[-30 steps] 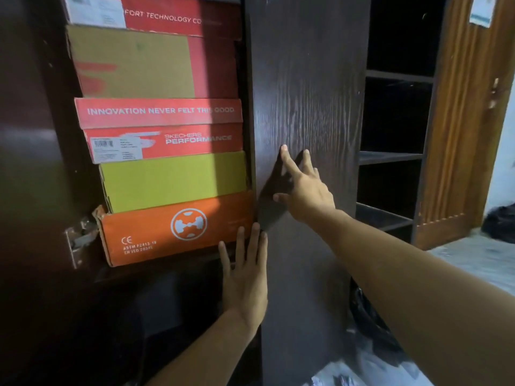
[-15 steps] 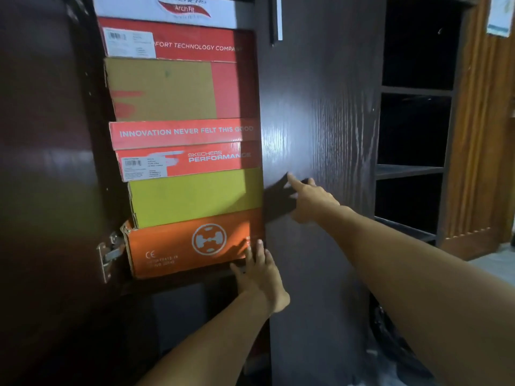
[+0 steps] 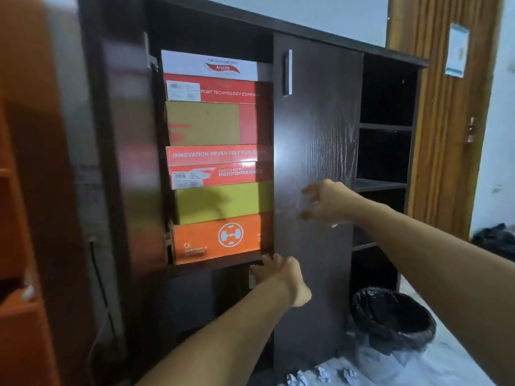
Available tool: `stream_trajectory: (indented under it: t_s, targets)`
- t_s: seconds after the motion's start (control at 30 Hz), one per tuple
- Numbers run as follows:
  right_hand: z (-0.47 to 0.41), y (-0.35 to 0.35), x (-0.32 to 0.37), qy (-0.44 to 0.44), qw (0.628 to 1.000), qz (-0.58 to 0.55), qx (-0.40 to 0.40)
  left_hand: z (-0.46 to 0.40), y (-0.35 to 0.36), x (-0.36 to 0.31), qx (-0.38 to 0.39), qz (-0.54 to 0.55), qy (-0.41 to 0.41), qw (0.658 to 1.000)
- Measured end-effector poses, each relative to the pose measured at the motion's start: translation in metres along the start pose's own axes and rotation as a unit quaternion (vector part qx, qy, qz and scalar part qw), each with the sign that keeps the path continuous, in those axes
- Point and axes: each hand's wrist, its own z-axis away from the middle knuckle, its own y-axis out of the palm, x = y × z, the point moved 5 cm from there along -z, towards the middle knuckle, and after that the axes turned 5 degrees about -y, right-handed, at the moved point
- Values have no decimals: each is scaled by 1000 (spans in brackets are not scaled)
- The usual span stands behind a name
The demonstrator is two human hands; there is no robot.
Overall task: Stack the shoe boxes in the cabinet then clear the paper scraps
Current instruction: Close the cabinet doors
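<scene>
Now your left hand (image 3: 274, 270) reaches to the front edge of the shelf (image 3: 217, 265) that carries the shoe boxes, near its right end, with the fingers curled over that edge; you hold nothing in it. Your right hand (image 3: 324, 203) is in front of the dark cabinet door (image 3: 315, 151), around the middle of its height, with the fingers loosely spread and bent; it is blurred, so you cannot tell if the fingertips touch the wood.

You see six shoe boxes stacked in the left compartment of the cabinet (image 3: 278, 23), each one resting on the one below. At the bottom is the orange box (image 3: 217, 238) with a round white logo, sitting directly on the shelf. On it lies the yellow-green box (image 3: 223, 201), then the red box (image 3: 217, 169) with white lettering, then the box that is brown and red (image 3: 206, 123), then another red box (image 3: 223, 89) with a white label, and on top the white box (image 3: 211, 65). The right ends of the boxes are hidden behind the door.

On the floor by the lower right corner of the cabinet stands a bin with a black bag (image 3: 393, 316). Several crumpled paper scraps (image 3: 323, 374) lie on the floor just in front of the door's bottom edge
</scene>
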Motion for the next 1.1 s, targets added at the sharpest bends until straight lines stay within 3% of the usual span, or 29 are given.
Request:
stream_trajectory:
  t_s: [0.13, 0.3, 0.47, 0.63, 0.73, 0.83, 0.9, 1.0, 1.1]
  targets:
    - [44, -26, 55, -24, 998, -61, -7, 70, -24, 6, -47, 16, 52, 997]
    - [97, -48, 134, -73, 986, -149, 10, 160, -43, 34, -160, -38, 130, 978]
    - [130, -64, 196, -118, 979, -163, 25, 211, -52, 94, -356, -55, 216, 908]
    - [127, -55, 240, -166, 979, -120, -13, 235, -62, 156, -486, 46, 255, 835]
    - [117, -40, 256, -172, 979, -96, -46, 231, -59, 182, -448, 174, 203, 853]
    - [111, -29, 263, -177, 978, -56, -92, 212, -45, 188, -302, 302, 162, 890]
    - [113, -24, 262, -179, 977, -43, -112, 204, -35, 186, -259, 344, 171, 886]
    - [116, -18, 242, -153, 979, -76, -112, 193, -31, 173, -242, 356, 202, 880]
    - [117, -15, 208, -115, 982, -89, -117, 174, -31, 150, -201, 303, 233, 902]
